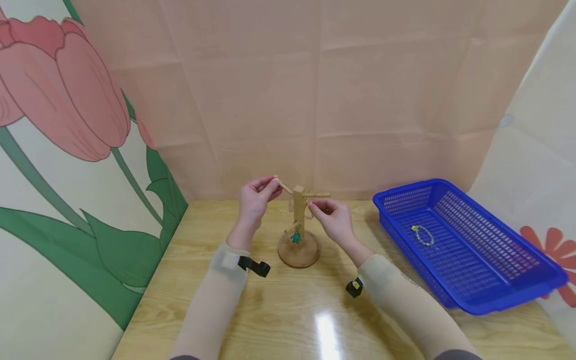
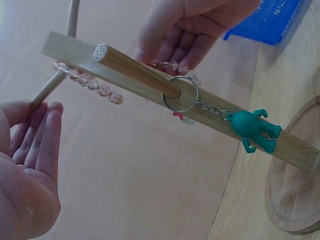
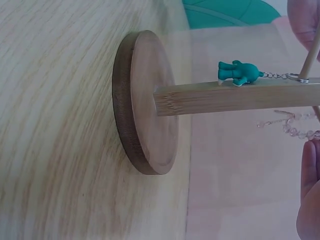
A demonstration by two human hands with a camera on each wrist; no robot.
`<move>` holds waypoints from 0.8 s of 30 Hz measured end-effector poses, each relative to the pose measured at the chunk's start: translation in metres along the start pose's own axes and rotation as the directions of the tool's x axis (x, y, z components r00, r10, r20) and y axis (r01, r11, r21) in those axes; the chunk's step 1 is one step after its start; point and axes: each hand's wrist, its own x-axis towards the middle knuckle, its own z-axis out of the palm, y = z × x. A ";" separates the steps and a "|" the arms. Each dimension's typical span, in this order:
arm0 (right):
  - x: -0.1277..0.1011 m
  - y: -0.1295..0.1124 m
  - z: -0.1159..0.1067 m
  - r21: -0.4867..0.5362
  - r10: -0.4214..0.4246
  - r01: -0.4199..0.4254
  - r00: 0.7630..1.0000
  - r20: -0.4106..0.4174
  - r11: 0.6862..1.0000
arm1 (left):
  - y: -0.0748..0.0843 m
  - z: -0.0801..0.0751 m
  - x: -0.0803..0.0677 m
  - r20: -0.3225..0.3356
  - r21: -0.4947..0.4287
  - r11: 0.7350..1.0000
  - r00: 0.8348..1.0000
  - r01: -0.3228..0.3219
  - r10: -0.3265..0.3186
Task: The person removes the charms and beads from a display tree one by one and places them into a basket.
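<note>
Standing at frame centre, a tan, round-based wooden stand (image 1: 299, 212) is bearing slim pegs (image 1: 319, 195). The left hand (image 1: 255, 201) is clamping thumb and fingers on the left peg (image 1: 285, 187), where a clear pink beaded bracelet (image 2: 90, 83) is hanging. Right of the stand, the right hand (image 1: 334, 219) is pinching a pale pink beaded bracelet (image 2: 173, 66). A teal figure keychain (image 1: 296, 238) is hanging from the front peg (image 2: 135, 70). A blue plastic basket (image 1: 470, 285), frame right, is holding a yellow-green beaded bracelet (image 1: 425, 243).
</note>
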 end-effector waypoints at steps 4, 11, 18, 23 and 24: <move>0.003 -0.001 0.001 0.004 0.020 -0.020 1.000 -0.014 1.000 | 0.001 0.000 0.000 -0.002 -0.005 1.000 1.000 -0.002 0.002; 0.008 -0.007 0.003 0.058 0.043 -0.040 0.998 -0.054 0.997 | 0.002 0.000 0.000 -0.013 -0.010 1.000 1.000 0.010 -0.010; 0.010 -0.008 0.005 0.088 0.024 -0.018 0.997 -0.068 0.996 | 0.002 0.000 0.000 -0.016 -0.017 1.000 1.000 0.017 -0.017; 0.011 -0.008 0.005 0.116 0.017 -0.009 0.998 -0.068 0.993 | 0.002 -0.001 0.000 -0.010 -0.015 1.000 1.000 0.014 -0.014; 0.011 -0.008 0.005 0.121 0.018 -0.009 0.997 -0.070 0.993 | 0.002 -0.002 0.000 -0.008 -0.014 1.000 1.000 0.013 -0.013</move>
